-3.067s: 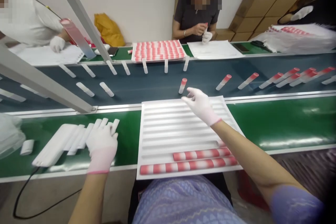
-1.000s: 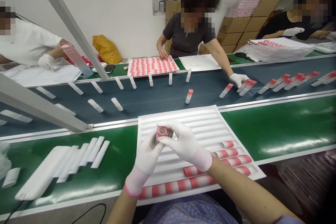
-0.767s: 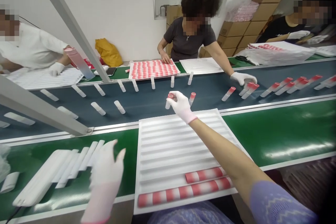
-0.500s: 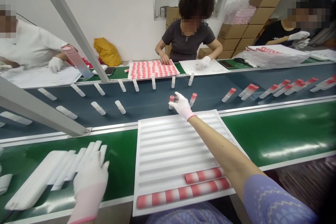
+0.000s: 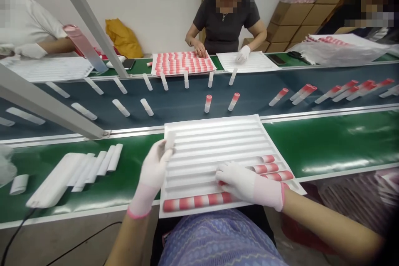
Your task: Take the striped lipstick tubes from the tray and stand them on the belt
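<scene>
My left hand (image 5: 153, 168), in a white glove, is at the left edge of a white grooved tray (image 5: 212, 137), its fingers closed on a blurred white tube (image 5: 170, 140). My right hand (image 5: 238, 181), also gloved, lies low over the tray with curled fingers; a bit of red shows beneath them, largely hidden. A row of red-and-white tubes (image 5: 196, 202) fills much of the groove nearest my body. Shorter rows of similar tubes (image 5: 268, 168) lie at the tray's right side.
Beyond the tray runs a dark belt (image 5: 183, 104) with upright white tubes (image 5: 146, 107) and red-topped tubes (image 5: 208, 103). White tubes (image 5: 106, 163) lie beside a white device (image 5: 57, 178) at left. A slanted metal post (image 5: 90, 20) stands left. A person (image 5: 230, 25) works opposite.
My right hand has come back from a red-topped tube on the belt to the tray. My left hand has moved right from the loose white tubes and now grips one. The view has tilted down.
</scene>
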A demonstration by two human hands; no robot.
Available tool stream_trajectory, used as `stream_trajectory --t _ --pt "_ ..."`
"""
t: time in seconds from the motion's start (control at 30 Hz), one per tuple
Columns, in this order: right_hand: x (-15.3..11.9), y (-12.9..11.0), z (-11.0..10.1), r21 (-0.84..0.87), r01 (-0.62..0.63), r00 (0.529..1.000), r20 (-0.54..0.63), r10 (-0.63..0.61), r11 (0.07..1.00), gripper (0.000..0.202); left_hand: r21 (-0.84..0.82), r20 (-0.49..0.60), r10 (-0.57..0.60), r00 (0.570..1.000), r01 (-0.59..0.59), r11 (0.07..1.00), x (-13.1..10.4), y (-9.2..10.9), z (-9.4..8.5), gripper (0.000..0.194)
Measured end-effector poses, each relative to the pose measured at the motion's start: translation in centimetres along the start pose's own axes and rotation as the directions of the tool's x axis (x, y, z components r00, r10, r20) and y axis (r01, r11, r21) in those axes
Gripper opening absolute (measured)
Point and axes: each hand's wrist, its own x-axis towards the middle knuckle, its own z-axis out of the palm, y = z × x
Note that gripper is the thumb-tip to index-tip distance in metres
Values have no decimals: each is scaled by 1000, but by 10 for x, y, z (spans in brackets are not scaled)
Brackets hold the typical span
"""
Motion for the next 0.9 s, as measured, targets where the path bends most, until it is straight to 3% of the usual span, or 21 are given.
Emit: stream_trajectory --t 0.07,0.13,0.23,0.3,0.4,0.5,0.6,0.77,0.9 --pt "12 2 -10 176 -6 999 -48 15 984 18 -268 192 -20 981 72 961 -4 11 16 38" --pt "27 1 -24 465 -24 966 -216 139 885 18 -440 330 -31 943 183 879 -9 20 27 40" --pt "50 -1 -41 762 124 828 -432 358 635 40 -527 466 -36 884 310 791 -16 26 38 41" --pt "62 -3 -45 828 175 800 -435 413 533 41 -515 511 -33 859 337 789 -18 26 42 42" --pt "70 -7 -43 882 100 826 -332 456 461 30 -434 453 -8 891 228 871 -16 24 47 41" --pt "69 -12 -41 874 44 829 -302 471 483 31 -284 354 19 935 88 955 -12 22 50 37" --pt "65 -20 -44 805 -12 815 -335 472 593 30 -154 307 44 951 4 988 -10 20 52 32" --pt "63 -36 -40 678 12 832 -415 369 735 36 -234 352 173 920 -93 968 -8 13 53 31" --pt "67 -47 -31 607 91 804 -512 301 789 25 -232 279 300 912 -239 943 -9 1 52 34"
